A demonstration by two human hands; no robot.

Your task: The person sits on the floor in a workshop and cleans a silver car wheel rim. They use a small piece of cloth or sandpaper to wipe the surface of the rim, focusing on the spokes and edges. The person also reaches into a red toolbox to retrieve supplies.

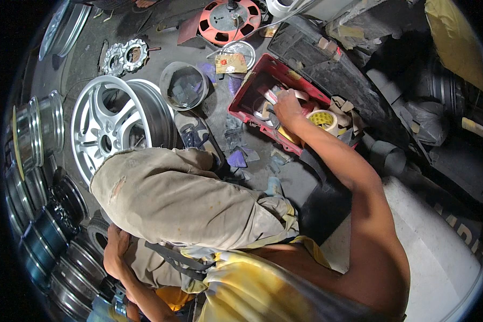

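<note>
My right hand [288, 105] reaches into a red plastic toolbox [235, 108], its fingers among the contents. Beside those fingers is a white and red item [270, 95]; whether I grip it is hard to tell. A roll of masking tape [332, 121] with a yellow core lies in the box, close to my wrist. My left hand [117, 245] rests against my trousers below the knee, its fingertips partly hidden. A silver alloy wheel [104, 124] stands upright in front of my knee. Between wheel and toolbox is a round tub [184, 86] holding dark liquid and sanding pieces.
Stacked wheel rims [44, 237] line the left side. The toolbox's dark lid [310, 60] leans open behind it. An orange slotted round base [229, 22] stands at the top, a cable across it. Purple abrasive scraps [236, 159] litter the floor near my shoe [195, 135].
</note>
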